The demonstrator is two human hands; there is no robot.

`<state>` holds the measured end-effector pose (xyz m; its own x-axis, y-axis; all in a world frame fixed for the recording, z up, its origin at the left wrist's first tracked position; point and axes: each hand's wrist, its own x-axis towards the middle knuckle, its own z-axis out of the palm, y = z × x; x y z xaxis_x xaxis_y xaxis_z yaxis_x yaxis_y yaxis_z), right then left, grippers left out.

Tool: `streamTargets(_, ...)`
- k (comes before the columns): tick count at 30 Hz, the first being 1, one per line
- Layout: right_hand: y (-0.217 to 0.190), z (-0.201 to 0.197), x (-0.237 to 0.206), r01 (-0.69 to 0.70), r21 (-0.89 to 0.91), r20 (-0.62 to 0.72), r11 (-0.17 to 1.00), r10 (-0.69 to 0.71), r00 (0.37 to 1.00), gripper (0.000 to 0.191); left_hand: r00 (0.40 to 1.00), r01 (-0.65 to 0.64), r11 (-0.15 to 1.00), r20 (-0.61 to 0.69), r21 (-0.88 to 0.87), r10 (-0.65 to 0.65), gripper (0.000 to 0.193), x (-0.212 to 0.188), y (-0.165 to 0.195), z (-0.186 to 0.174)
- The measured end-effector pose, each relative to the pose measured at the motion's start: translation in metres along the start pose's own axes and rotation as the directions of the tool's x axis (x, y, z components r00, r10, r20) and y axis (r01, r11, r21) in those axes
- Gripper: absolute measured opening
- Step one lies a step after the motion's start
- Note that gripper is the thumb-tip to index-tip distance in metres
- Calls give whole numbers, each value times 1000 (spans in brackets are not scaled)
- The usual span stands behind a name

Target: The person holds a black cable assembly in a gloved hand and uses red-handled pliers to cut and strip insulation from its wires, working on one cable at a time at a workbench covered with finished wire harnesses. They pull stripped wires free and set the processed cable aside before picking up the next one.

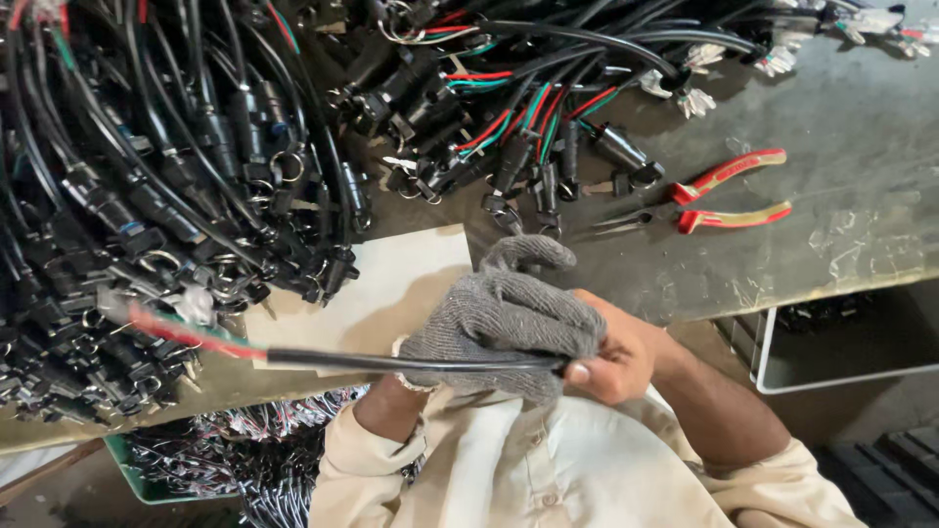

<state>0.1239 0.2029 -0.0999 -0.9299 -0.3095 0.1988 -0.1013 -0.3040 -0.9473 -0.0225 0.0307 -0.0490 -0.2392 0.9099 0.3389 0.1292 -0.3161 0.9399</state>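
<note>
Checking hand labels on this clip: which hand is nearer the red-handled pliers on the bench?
Right. The bare right hand sits below and left of the pliers; the gloved left hand is further left, both gripping the black cable.

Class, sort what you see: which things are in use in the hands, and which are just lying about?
In use:
black cable
left hand, in a grey knit glove
right hand, bare

Lying about:
red-handled pliers
pile of black cable assemblies
cardboard sheet

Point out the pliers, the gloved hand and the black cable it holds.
pliers (706, 202): head view, on the red handles near the pivot.
gloved left hand (509, 318): head view, on the grey knit back of the hand.
black cable (342, 361): head view, on the sheath left of the glove.
</note>
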Motion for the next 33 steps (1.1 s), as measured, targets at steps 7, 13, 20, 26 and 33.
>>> streamTargets(7,55,12,-32,-74,228,-277,971,137,951,68,959,239,970,-145,-38,-242,20,-5,-2,17)
streamTargets(13,47,31,-12,-83,243,-833,966,252,492,73,924,292,947,-295,132,-243,47,11,4,27)
streamTargets(20,-62,-40,-16,-452,-875,-482,172,-245,841,82,727,103,845,-540,-524,-423,31,-9,-14,29)
streamTargets(26,-42,-58,-55,-540,-817,-523,-203,-136,841,66,788,256,923,-491,-287,-372,24,-26,-6,29)
streamTargets(33,-29,-49,-49,216,215,-731,952,11,682,42,915,218,886,-231,-410,-332,33,-11,21,26)
